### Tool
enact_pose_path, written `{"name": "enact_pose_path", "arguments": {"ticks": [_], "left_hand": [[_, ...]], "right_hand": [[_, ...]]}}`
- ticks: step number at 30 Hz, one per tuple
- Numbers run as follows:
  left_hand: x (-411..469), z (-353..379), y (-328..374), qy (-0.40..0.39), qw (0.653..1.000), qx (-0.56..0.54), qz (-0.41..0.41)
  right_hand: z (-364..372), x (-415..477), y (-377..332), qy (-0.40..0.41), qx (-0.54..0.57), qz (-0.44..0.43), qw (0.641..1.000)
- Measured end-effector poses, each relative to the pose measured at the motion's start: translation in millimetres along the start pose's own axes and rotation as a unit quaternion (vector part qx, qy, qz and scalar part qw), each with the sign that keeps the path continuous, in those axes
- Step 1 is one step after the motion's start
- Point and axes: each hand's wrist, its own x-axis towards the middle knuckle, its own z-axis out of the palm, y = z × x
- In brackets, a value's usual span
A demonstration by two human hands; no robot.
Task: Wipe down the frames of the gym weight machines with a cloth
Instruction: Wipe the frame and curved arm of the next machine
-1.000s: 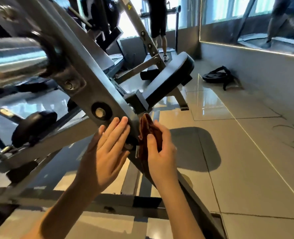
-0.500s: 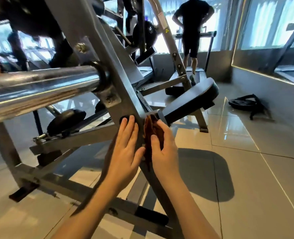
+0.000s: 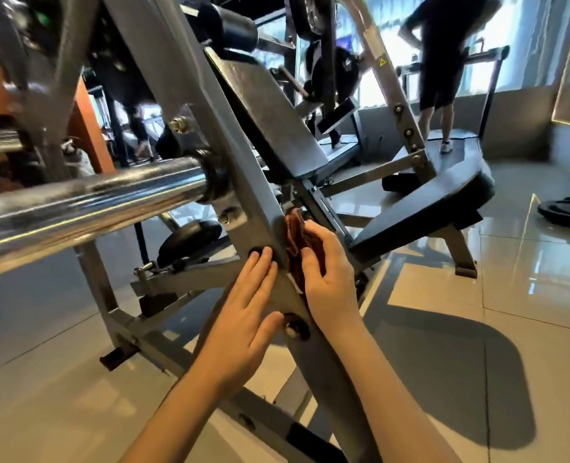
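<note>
left hand (image 3: 243, 315) lies flat on the near face of the slanted grey frame beam (image 3: 257, 202), fingers straight, grip released. its fingertips sit by a black bolt cap (image 3: 255, 252), thumb near a lower bolt (image 3: 297, 327). right hand (image 3: 327, 282) is just across the beam's edge from the left grip, its own grip clenched round a bunched red-brown cloth (image 3: 295, 235), fingers curled over it. cloth sticks up above the right grip and touches the far edge of the beam. below both grips the beam runs down to the base rail (image 3: 210, 372) on the tiled floor (image 3: 477, 362). left of the left grip a thick chrome bar (image 3: 93, 202) juts out from the beam, blurred. under the bar, beyond the left grip, a black roller pad (image 3: 190, 237) sits on a lower arm. above the grips a dark back pad (image 3: 270, 115) tilts up along the frame. right of and beyond the right grip is a black seat pad (image 3: 427, 208), tilted. farther right a weight plate (image 3: 567, 212) lies flat on the floor, cut by the picture edge. far behind, a person (image 3: 444, 61) in dark clothes stands on a treadmill (image 3: 487, 53), back to the camera.
</note>
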Motion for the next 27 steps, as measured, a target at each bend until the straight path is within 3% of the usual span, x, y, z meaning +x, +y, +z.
{"name": "enact_pose_path", "arguments": {"ticks": [7,9,12,15,21,27], "left_hand": [[3,-14,24,-0.044,0.99,0.097,-0.095],[3,-25,27,-0.009,0.982,0.164,-0.094],[7,-56,33,0.075,0.957,0.27,-0.072],[13,-92,43,0.103,0.927,0.349,-0.096],[24,-135,46,0.08,0.84,0.516,-0.146],[53,-153,54,0.033,0.825,0.518,-0.224]], "right_hand": [[3,-3,-6,-0.023,-0.017,-0.023,0.999],[8,18,-17,-0.045,-0.019,-0.032,0.998],[17,42,-33,-0.059,-0.017,-0.054,0.997],[17,38,-32,-0.067,-0.02,-0.054,0.996],[12,37,-41,-0.109,-0.053,-0.046,0.992],[17,43,-47,-0.108,-0.063,-0.047,0.991]]}}
